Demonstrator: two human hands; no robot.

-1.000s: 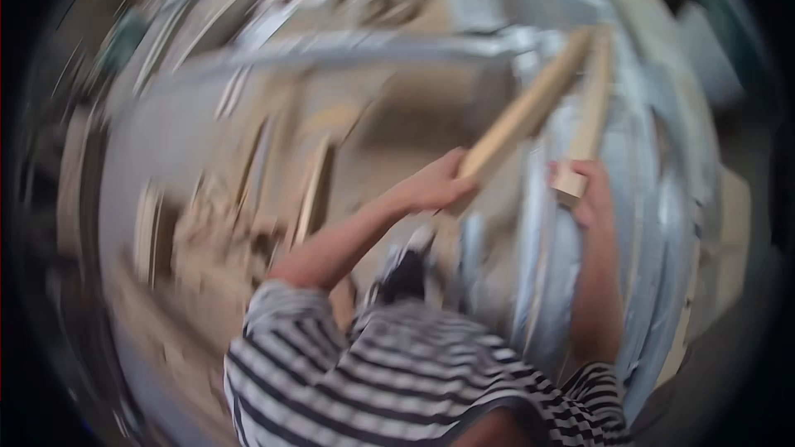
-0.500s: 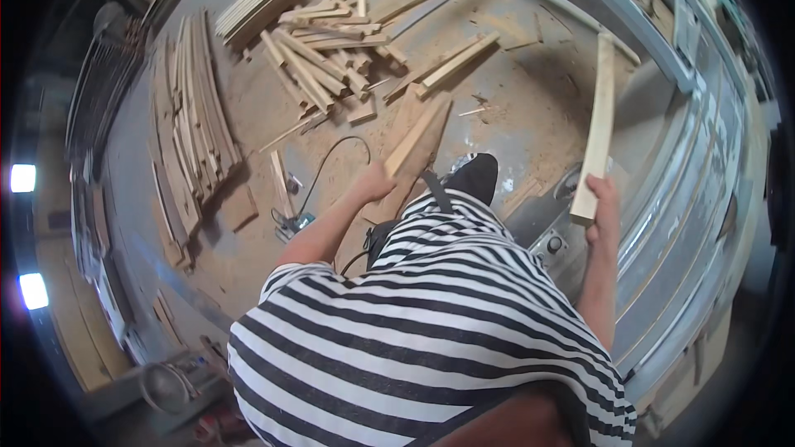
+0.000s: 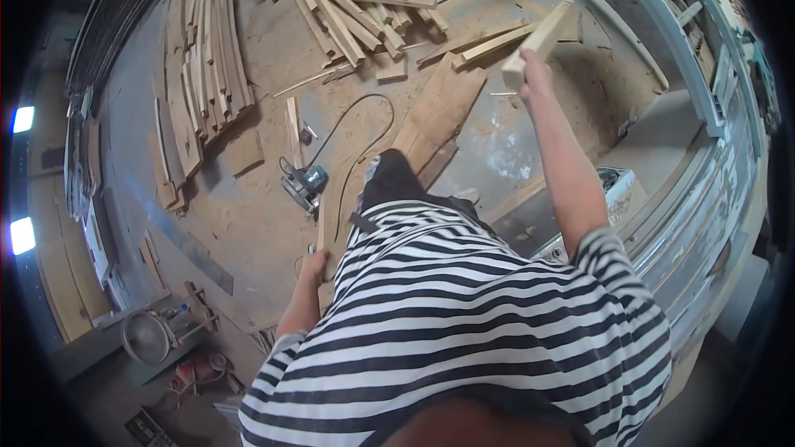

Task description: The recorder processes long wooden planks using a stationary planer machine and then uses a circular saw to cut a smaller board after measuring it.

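My right hand [image 3: 535,76] is stretched out ahead and closed around one end of a pale wooden batten [image 3: 548,33]. The batten tilts up and away, near the far right of the floor. Down at my left side, my left hand [image 3: 313,268] is closed on a narrower wooden strip [image 3: 324,219]. The strip points forward, beside a teal corded power tool [image 3: 306,182] on the floor. In front of me a wide brown plank [image 3: 439,112] lies flat, its near end partly hidden by my leg.
A loose heap of cut battens [image 3: 364,12] lies ahead, with a row of long boards [image 3: 203,74] to its left. The tool's black cord [image 3: 392,116] loops over the sawdusty floor. A grey metal machine frame [image 3: 687,66] stands at right; a round-bladed machine [image 3: 149,337] is at lower left.
My right hand has swung the batten forward and left, away from the machine frame. My left hand has drawn back to my side with its strip. The view has shifted rightward.
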